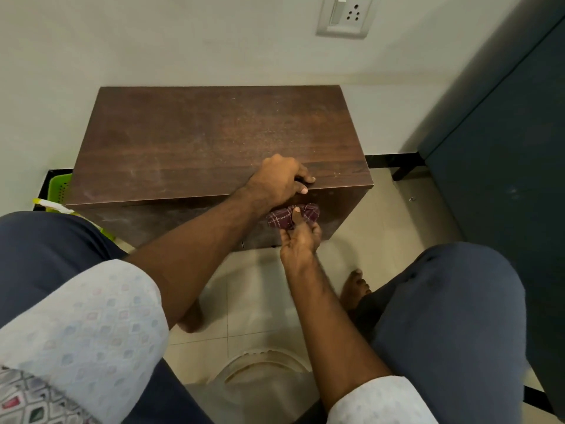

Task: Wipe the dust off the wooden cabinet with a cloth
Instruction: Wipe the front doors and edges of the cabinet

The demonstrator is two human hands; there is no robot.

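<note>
A green basket (61,187) shows just left of the cabinet (198,139). It is mostly hidden, so what it holds cannot be made out, and the cabinet's inside is out of sight too. The cloth (309,213), bunched and maroon-checked, lies against the cabinet's front near its right end, pinched by the right hand (298,240) between thumb and fingers. Just above it, the left hand (279,179) curls its fingers over the top's front edge. Pale dust specks the top.

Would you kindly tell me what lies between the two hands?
The bunched maroon cloth, pinched by the right hand just below the left hand gripping the cabinet edge; head view.
</note>
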